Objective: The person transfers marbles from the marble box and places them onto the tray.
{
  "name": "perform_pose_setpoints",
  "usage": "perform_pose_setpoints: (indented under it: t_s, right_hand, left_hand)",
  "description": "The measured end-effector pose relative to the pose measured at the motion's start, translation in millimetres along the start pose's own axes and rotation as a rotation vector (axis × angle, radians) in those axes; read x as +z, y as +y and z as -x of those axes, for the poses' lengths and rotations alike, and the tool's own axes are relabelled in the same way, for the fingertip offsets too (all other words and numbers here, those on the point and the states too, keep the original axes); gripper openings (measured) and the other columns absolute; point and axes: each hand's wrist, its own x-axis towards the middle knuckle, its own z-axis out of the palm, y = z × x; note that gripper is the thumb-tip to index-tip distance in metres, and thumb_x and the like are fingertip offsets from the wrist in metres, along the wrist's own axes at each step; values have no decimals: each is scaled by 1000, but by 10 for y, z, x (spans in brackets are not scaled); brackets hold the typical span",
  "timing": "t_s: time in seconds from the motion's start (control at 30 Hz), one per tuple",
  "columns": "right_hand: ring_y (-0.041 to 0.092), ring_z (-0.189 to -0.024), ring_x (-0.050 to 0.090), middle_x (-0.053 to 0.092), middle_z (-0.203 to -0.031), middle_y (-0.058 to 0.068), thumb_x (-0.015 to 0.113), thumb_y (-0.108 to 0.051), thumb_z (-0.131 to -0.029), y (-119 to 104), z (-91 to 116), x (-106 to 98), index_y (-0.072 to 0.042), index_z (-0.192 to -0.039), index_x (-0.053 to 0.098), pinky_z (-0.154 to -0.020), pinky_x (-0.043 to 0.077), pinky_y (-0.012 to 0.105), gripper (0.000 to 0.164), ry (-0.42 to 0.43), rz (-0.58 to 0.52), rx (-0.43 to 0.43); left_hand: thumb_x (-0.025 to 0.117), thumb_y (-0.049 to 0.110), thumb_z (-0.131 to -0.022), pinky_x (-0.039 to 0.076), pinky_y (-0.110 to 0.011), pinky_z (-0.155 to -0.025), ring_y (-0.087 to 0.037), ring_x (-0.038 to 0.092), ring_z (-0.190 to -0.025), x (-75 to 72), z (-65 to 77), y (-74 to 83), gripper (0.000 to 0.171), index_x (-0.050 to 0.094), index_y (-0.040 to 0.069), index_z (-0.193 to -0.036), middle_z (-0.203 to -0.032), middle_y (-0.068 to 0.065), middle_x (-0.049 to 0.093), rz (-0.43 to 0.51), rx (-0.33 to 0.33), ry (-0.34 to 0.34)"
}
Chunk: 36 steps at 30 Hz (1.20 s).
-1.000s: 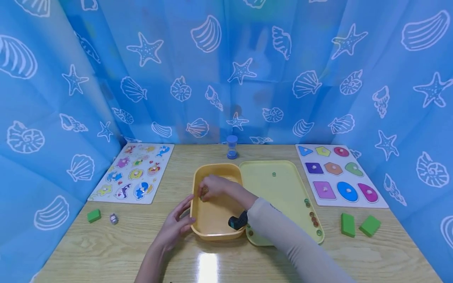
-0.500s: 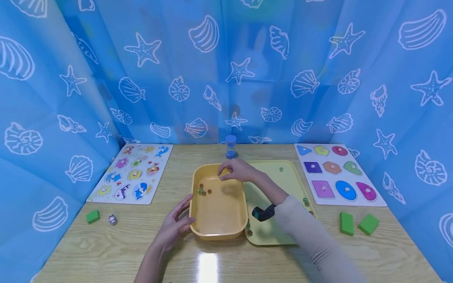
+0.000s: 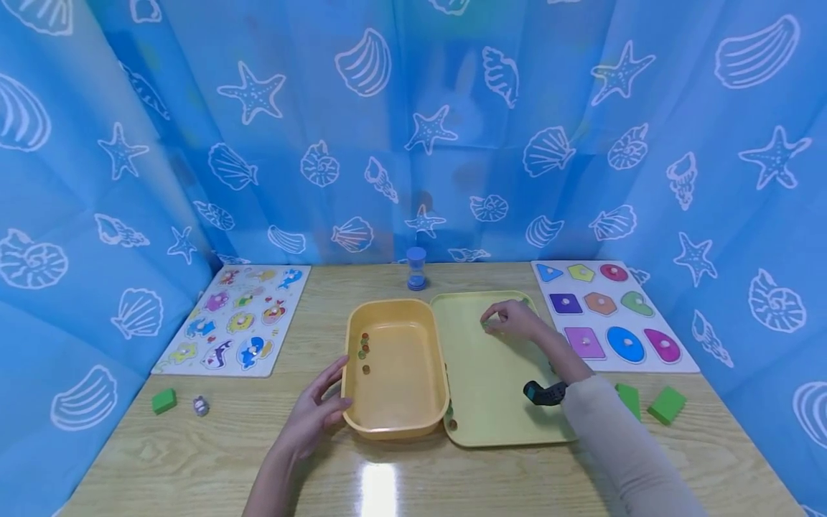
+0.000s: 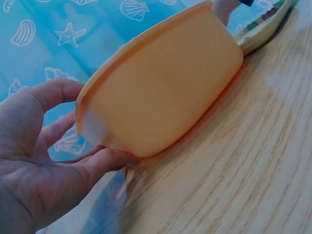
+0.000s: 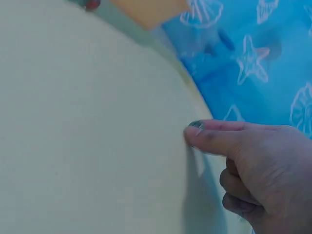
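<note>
We've got a glassy green bead (image 5: 197, 124) pinched in our right hand (image 3: 515, 320) over the flat yellow tray (image 3: 494, 398); left hand (image 3: 316, 411), loosely spread, touches the smooth orange bin (image 3: 397, 380), long axis front-to-back.

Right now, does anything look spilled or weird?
Nothing stands out: the visible marbles are in the orange bin or on the yellow tray, except one pinched by the right hand.

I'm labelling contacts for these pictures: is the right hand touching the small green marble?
Touching. The right wrist view shows the right hand pinching the small green marble between its fingers, part of it showing at their tips.
</note>
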Motion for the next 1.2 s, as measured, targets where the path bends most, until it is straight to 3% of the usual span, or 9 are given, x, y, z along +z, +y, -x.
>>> perform_pose_setpoints:
  t_s: [0.17,0.33,0.53,0.7,0.97,1.2]
  right_hand:
    - [8,-45,24,27,-50,-6,68,-16,-78,58,14,0,-8,-104,65,-41,26,21,28,49,8,-14]
    - [10,-44,26,29,-50,-5,67,-21,-79,-375,-123,10,-10,-105,65,-42,25,22,28,67,45,-130]
    - [9,-44,29,33,-48,-6,66,-27,-80,-1142,-328,324,-15,-98,68,-42,26,20,21,-98,2,-288]
    - [7,-47,30,35,-50,-7,68,-24,-79,-1516,-451,656,-15,-97,69,-45,25,18,20,-256,77,-365]
    - [6,-52,34,43,-57,-8,70,-26,-77,-1699,-612,902,-17,-96,70,-47,26,16,21,-316,185,-400]
    - [5,-50,34,40,-55,-8,68,-27,-79,-1752,-646,1007,-18,-105,66,-46,27,16,27,-380,241,-389]
  left_hand:
    - [57,-8,-76,50,-33,-85,-33,44,-117,5,4,0,70,35,18,-138,-141,-12,25,-14,0,1]
    - [56,-8,-76,51,-34,-84,-32,45,-116,1,18,12,70,36,19,-137,-140,-11,26,-26,3,13]
    - [59,-8,-75,51,-33,-83,-31,46,-116,4,16,13,70,39,22,-135,-140,-9,28,4,-16,32]
    - [60,-4,-75,52,-33,-82,-32,45,-116,14,12,24,69,40,24,-134,-140,-8,29,-24,-18,35]
    - [58,-6,-77,51,-36,-84,-34,47,-114,-11,17,49,68,37,21,-136,-139,-10,28,13,-8,36]
    - [58,-5,-76,49,-36,-86,-35,45,-116,-41,19,71,69,37,22,-136,-140,-10,27,7,-8,48]
